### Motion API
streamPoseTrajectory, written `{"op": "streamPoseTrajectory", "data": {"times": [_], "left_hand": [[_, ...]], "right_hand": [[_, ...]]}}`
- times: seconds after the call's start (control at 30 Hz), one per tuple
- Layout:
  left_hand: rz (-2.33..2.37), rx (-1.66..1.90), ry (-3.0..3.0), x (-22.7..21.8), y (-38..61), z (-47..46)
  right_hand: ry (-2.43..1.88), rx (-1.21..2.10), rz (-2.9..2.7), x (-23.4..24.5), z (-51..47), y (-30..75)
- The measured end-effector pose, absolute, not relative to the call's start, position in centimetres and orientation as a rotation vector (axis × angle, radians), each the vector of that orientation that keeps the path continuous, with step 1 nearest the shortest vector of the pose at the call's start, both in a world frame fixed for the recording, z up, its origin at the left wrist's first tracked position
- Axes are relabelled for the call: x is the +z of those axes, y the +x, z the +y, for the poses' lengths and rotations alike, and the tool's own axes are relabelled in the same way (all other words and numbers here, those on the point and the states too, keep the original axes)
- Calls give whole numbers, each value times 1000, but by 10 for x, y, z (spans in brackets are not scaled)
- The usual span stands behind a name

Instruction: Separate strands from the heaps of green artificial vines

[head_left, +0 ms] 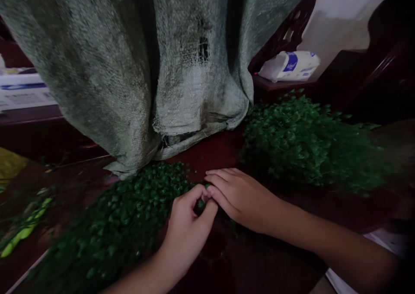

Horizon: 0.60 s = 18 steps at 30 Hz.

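head view shows the left hand (188, 225) curled shut, thumb and fingertips pinching a small green sprig (201, 205), while the right hand (240, 196) lies palm down just beside it with fingers stretched out and loose, their tips touching the left fingertips at the sprig. a near pile of greens (129, 216) spreads to the left of the left hand and touches it, and a far pile of greens (308, 142) sits beyond the right hand, apart from it. both piles rest on the dark red table (210, 151), and past the fingertips of both hands hangs a coarse grey sack (145, 69), its bottom resting on the table.
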<state>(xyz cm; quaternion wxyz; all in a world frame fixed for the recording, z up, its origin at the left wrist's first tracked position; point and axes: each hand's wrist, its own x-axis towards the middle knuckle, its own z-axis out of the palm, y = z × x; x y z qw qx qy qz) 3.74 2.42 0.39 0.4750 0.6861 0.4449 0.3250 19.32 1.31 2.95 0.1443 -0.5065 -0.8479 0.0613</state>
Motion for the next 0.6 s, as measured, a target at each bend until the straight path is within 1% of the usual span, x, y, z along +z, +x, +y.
{"op": "streamPoseTrajectory", "data": {"times": [0.2, 0.4, 0.6], "left_hand": [[1085, 774, 1675, 6, 37, 23], [1066, 778, 1661, 6, 38, 24], [1048, 790, 1680, 6, 37, 23]], "right_hand": [[-1476, 169, -2248, 36, 12, 192], [-1397, 246, -2254, 38, 12, 193], [-1375, 239, -2229, 38, 11, 192]]}}
